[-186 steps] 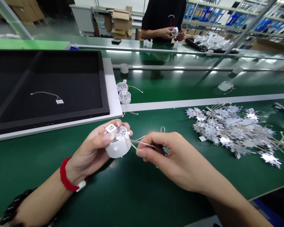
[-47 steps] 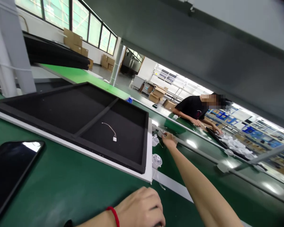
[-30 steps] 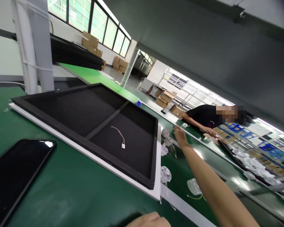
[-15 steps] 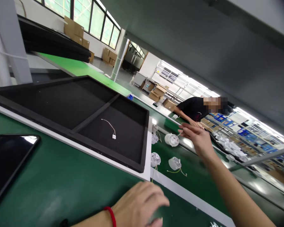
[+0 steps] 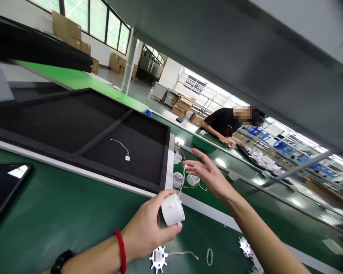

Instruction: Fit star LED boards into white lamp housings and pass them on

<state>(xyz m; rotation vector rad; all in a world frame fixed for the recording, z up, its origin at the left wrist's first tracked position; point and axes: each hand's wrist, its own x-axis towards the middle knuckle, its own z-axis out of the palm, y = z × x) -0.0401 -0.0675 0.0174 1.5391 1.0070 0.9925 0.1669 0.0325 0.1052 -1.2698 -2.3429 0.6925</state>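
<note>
My left hand grips a white cylindrical plastic housing between thumb and fingers, above the green bench. A thin pale wire rises from behind the housing to the fingertips of my right hand. That hand's fingers are stretched and apart, and the wire's end appears to touch them. Beyond it, similar white housings with loose wires stand on the green conveyor strip. Below my left hand lies a white spoked part with a wire. Another spoked part lies near my right forearm.
A large black-lined tray fills the left side, with a small wired connector in it. A dark glossy panel lies at far left. A grey overhead panel hangs above. Across the line, a person works beside piled white parts.
One white housing has come off the strip into my left hand, which was empty. My right hand has moved left and nearer, its fingers spreading. The view has shifted.
</note>
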